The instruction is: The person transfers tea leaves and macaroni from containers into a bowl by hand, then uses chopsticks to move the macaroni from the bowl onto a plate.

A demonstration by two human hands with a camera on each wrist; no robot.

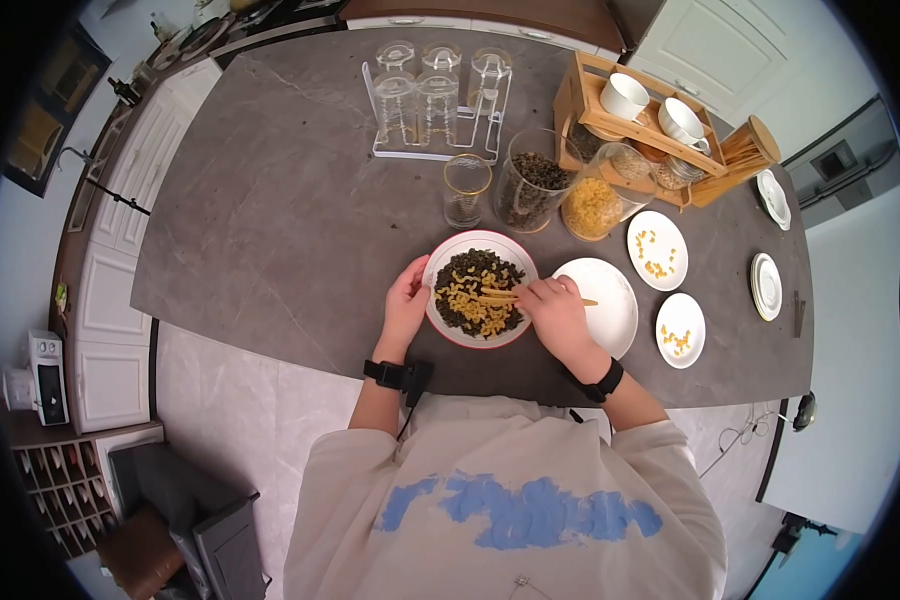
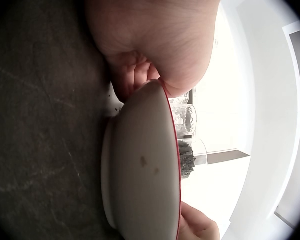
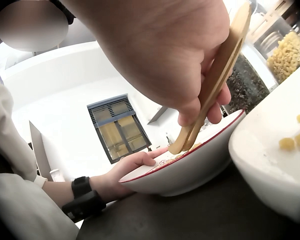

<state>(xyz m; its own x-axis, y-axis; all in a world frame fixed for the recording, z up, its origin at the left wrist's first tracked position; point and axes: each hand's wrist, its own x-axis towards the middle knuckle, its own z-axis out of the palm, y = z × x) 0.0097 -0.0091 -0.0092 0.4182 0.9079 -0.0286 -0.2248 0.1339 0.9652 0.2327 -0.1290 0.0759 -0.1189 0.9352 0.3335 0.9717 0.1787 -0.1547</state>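
Note:
A white bowl with a red rim (image 1: 433, 318) holds dark leaf-like pieces and yellow curled pasta (image 1: 490, 317). At its left side the left hand (image 1: 407, 305) grips the rim, thumb at the edge and fingers beneath, as the left wrist view (image 2: 155, 45) shows. The right hand (image 1: 555, 315) pinches wooden tongs (image 3: 217, 75), whose tips are down in the bowl among the pasta. Right beside the bowl lies a white plate (image 1: 610, 305), partly under the right hand. Whether the tongs' tips hold a piece cannot be told.
Two small white plates (image 1: 658, 232) (image 1: 681, 312) with pasta pieces lie to the right. Behind the bowl stand an empty glass (image 1: 465, 200), a jar of dark pieces (image 1: 526, 195), a pasta jar (image 1: 592, 208), a glass rack (image 1: 435, 155) and a wooden shelf with cups (image 1: 570, 105).

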